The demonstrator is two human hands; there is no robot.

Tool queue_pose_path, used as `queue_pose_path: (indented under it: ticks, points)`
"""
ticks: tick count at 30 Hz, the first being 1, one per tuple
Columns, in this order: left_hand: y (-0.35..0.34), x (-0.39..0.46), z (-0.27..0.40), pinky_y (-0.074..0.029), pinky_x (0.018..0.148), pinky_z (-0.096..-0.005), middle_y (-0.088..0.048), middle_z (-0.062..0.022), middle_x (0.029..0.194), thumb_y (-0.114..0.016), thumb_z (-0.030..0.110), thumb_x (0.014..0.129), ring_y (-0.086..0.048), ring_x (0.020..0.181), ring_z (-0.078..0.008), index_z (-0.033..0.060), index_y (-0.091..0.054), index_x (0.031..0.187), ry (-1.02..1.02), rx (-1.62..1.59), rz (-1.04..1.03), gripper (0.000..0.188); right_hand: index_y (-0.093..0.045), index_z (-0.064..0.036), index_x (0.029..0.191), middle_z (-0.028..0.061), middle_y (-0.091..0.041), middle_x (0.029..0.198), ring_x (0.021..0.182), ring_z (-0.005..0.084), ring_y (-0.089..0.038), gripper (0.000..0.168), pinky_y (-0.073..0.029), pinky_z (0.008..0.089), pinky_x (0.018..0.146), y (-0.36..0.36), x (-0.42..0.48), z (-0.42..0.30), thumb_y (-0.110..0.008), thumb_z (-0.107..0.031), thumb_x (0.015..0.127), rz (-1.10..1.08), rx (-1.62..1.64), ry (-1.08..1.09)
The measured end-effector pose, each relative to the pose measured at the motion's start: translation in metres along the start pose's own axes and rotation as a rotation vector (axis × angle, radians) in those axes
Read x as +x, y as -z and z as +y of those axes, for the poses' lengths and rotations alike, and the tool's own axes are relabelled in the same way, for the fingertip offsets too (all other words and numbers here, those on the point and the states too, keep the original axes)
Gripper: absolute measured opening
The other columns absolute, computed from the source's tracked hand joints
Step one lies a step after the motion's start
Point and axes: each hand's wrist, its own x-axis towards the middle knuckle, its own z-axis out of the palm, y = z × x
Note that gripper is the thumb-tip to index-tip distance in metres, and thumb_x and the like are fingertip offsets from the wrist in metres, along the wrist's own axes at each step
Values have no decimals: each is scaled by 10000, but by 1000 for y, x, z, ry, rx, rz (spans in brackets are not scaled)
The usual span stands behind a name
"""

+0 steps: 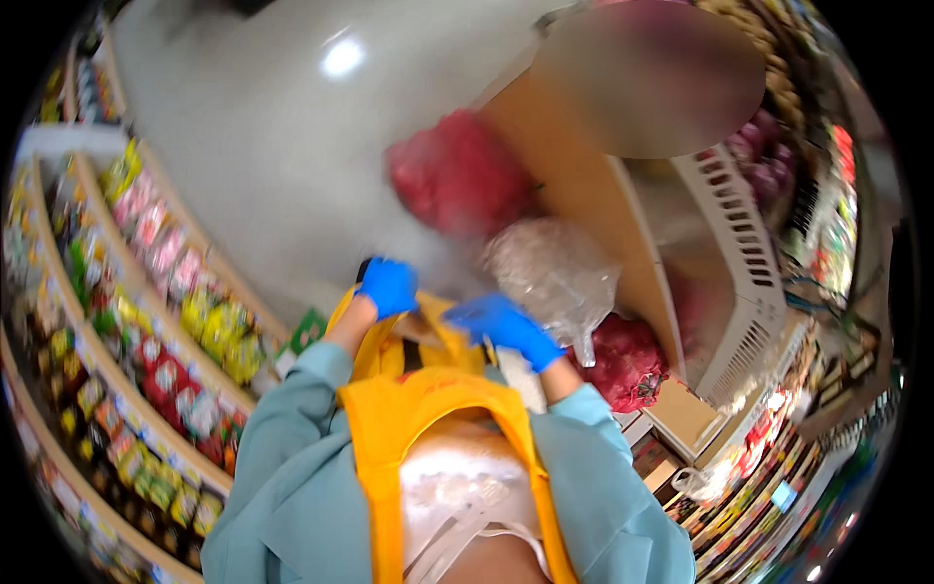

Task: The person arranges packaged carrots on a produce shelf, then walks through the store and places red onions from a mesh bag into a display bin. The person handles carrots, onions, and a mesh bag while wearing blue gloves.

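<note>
My left hand (388,288), in a blue glove, is curled at the outer edge of the yellow apron (438,387) I wear and appears to grip its cloth. My right hand (511,328), also blue-gloved, is motion-blurred over the other side of the apron, its fingers pointing left; whether it holds anything is unclear. Between the hands the lower apron folds outward, with a black strip on it. Just beyond my right hand sits a clear plastic bag (554,266) with pale contents. A red mesh sack (616,361) lies to the right of that hand.
A larger red mesh sack (463,175) rests on the grey floor (255,146) ahead, against a tan display stand (584,168). White slotted crates (737,219) and purple onions (762,160) are at the right. Shelves of packaged goods (160,248) curve along the left. One area at upper right is blurred out.
</note>
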Motion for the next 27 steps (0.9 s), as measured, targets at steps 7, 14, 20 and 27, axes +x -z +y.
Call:
queue_pose_path:
  ticks: [7,14,20,27]
  points:
    - [49,0,-11,-440,742,-409,-641,-135,753,-589,267,594,-616,729,-304,141,-685,680,18,-65,72,181,-645,-49,927,126,-622,831,720,250,-581,243,-474,352,636,-113,102,11,-556,-236,800,-286,-805,-16]
    - [74,-5,-41,-443,824,-335,-635,-128,952,-591,351,740,-601,863,-277,114,-672,874,-64,-400,-333,284,-646,-66,860,183,-610,803,728,339,-594,240,-470,419,625,-100,64,-74,-544,-267,779,69,-923,311]
    - [62,-23,-43,-390,904,-311,-569,-105,1118,-431,329,899,-514,1024,-192,46,-552,1137,78,-1116,-431,389,-639,-42,807,163,-589,740,686,286,-557,280,-449,397,627,-46,36,-70,-565,-308,758,175,-601,-82]
    - [60,-21,-7,-467,714,-318,-602,-99,955,-418,472,881,-561,844,-182,3,-557,1068,297,-1233,-323,524,-657,-11,903,64,-624,788,721,135,-543,173,-476,289,691,1,50,12,-577,-133,810,17,128,-12]
